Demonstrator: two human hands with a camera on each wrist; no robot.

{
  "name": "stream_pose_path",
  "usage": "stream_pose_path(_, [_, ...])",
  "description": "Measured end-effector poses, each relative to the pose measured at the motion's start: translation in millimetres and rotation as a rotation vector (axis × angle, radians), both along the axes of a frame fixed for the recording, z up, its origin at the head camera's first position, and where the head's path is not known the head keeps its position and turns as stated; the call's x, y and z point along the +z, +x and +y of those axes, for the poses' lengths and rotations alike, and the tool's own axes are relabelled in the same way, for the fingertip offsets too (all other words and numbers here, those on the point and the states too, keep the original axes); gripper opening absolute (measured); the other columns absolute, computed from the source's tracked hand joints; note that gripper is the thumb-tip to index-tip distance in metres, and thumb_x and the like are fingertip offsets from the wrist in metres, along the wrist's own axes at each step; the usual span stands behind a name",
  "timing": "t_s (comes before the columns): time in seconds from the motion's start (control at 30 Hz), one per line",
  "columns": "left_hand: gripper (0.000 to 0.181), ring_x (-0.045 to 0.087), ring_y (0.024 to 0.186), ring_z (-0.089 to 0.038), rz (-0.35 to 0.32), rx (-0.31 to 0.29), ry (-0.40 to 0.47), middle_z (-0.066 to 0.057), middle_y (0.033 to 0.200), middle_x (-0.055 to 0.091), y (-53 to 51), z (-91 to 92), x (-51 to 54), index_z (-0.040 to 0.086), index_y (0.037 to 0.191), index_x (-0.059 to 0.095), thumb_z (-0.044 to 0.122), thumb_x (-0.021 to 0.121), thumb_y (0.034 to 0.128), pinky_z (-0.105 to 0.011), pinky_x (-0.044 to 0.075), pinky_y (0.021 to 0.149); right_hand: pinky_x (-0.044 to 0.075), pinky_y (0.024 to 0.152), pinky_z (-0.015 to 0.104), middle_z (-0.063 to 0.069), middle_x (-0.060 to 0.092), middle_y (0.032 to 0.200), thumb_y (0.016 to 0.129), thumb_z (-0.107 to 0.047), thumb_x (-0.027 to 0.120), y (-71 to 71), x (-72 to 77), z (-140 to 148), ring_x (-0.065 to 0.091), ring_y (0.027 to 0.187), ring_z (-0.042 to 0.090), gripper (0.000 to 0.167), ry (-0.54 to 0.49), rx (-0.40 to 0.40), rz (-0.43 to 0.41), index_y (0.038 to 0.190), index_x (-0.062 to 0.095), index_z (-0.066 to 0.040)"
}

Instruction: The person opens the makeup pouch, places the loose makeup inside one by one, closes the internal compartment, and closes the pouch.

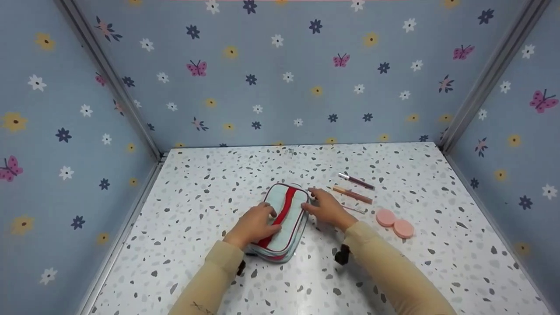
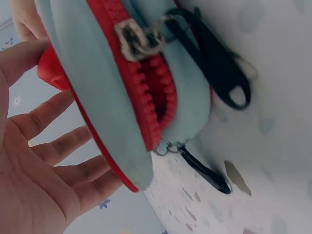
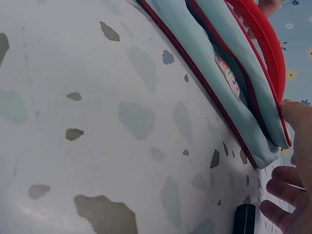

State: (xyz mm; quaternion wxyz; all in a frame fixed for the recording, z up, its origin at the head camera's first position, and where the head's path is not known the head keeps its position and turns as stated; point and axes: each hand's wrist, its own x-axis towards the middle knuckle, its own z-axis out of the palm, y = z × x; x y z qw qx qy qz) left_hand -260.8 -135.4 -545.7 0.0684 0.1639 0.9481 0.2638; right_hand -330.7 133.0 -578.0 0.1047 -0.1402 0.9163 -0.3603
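the light-blue pouch (image 1: 288,225) lay at the middle of the worktop (image 1: 197,175), top face upward, between the two hands. a red strap (image 1: 287,205) ran lengthwise across that face.

left hand (image 1: 253,224): positioned at the left edge of the pouch. its grip was spread, with the fingers extended against the edge and the thumb at the strap; it had hold of nothing.

right hand (image 1: 327,209): positioned at the far right corner. its grip was spread wide, with the thumb touching the top edge and the remaining fingers loosely bent, apart from the fabric; nothing was grasped.

the red zipper (image 2: 141,92) was partly unfastened beside its metal slider (image 2: 131,41). two dark pull tabs (image 2: 209,63) hung from the zipper side. on the right flank, a patterned patch (image 3: 227,75) showed through the gap.

right of the right hand, the following items lay on the worktop: a dark tube (image 1: 358,181) with a silvery end; a brown tube (image 1: 352,194), near and roughly parallel to it; a thin rod (image 1: 356,210), close to the fingers; and two pink discs (image 1: 386,217), side by side.
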Motion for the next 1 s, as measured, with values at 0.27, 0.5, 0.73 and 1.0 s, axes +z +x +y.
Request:
stream_pose_path(0.27, [0.018, 0.068, 0.117, -0.032, -0.021, 0.018, 0.059, -0.019, 0.143, 0.065, 1.0, 3.0, 2.6, 0.007, 0.103, 0.073, 0.024, 0.077, 0.0982, -0.049, 0.058, 0.100, 0.039, 0.126, 0.054, 0.019, 0.057, 0.157, 0.108, -0.036, 0.069, -2.1, 0.1, -6, 0.052, 0.149, 0.035, 0.063, -0.032, 0.011, -0.006, 0.159, 0.051, -0.006])
stream_pose_path(0.5, [0.014, 0.063, 0.103, -0.025, -0.014, 0.004, 0.094, -0.015, 0.133, 0.067, -3.2, 2.5, 1.4, 0.007, 0.101, 0.071, 0.020, 0.076, 0.0970, -0.046, 0.056, 0.093, 0.044, 0.122, 0.052, 0.015, 0.061, 0.149, 0.106, -0.034, 0.072, -0.5, -1.3, -1, 0.058, 0.141, 0.032, 0.060, -0.050, -0.022, -0.037, 0.156, 0.054, -0.005])
stream_pose_path(0.73, [0.008, 0.063, 0.117, -0.029, -0.037, -0.046, 0.138, -0.016, 0.136, 0.067, -14.3, 0.8, -0.2, 0.009, 0.096, 0.071, 0.015, 0.077, 0.0948, -0.049, 0.054, 0.105, 0.045, 0.120, 0.054, 0.017, 0.062, 0.148, 0.103, -0.037, 0.076, 5.5, 3.9, 10, 0.058, 0.140, 0.035, 0.063, 0.024, -0.009, 0.024, 0.152, 0.056, -0.003])
stream_pose_path(1.0, [0.010, 0.062, 0.132, -0.035, -0.041, -0.131, 0.175, -0.016, 0.142, 0.065, -28.0, -4.2, 0.5, 0.012, 0.099, 0.072, 0.011, 0.076, 0.0894, -0.051, 0.051, 0.113, 0.038, 0.128, 0.052, 0.014, 0.055, 0.162, 0.100, -0.036, 0.080, 5.6, 18.3, 10, 0.049, 0.153, 0.033, 0.067, 0.135, 0.115, 0.145, 0.157, 0.056, -0.009])
